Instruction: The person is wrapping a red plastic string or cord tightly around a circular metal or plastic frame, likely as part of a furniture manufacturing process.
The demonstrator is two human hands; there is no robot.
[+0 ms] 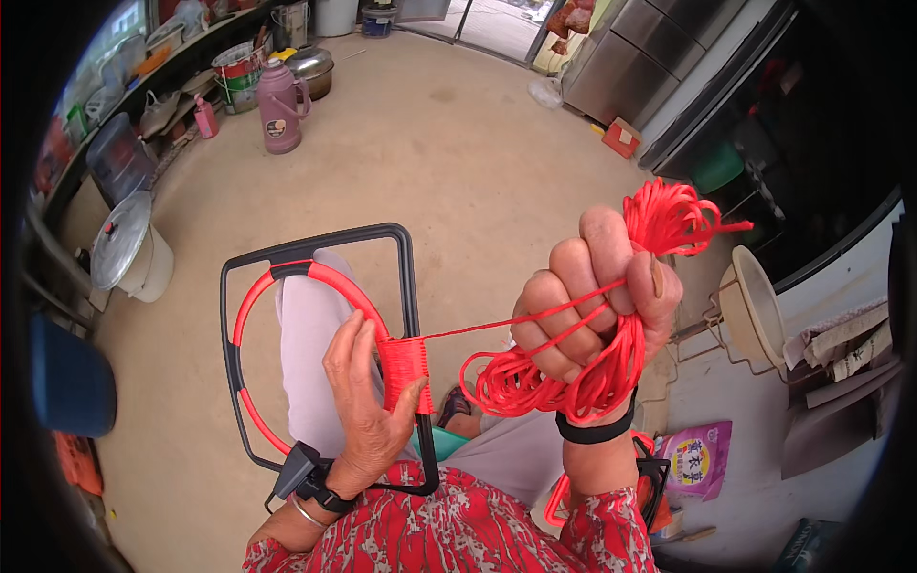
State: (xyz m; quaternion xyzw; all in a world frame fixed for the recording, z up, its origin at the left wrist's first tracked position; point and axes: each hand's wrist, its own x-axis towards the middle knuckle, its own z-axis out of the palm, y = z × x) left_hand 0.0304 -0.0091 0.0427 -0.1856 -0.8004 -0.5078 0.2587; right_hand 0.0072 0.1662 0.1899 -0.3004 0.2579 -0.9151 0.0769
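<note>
A black rectangular frame [409, 286] with rounded corners rests upright against my lap, a red ring [334, 279] with black sections set inside it. Tight turns of red cord [406, 368] bind the ring to the frame's right bar. My left hand [368, 406] grips the frame there, fingers on the wound part and thumb across the bar. Raised to the right, my right hand [597, 301] is closed in a fist around a looped bundle of red cord [516, 384]. One taut strand runs from the fist to the windings.
A pink thermos [277, 110] stands on the far floor. To the left are a bucket [150, 267] with a metal lid and a blue bin [72, 377]. At right, a basin [750, 306] sits on a wire rack above a purple bag [695, 460].
</note>
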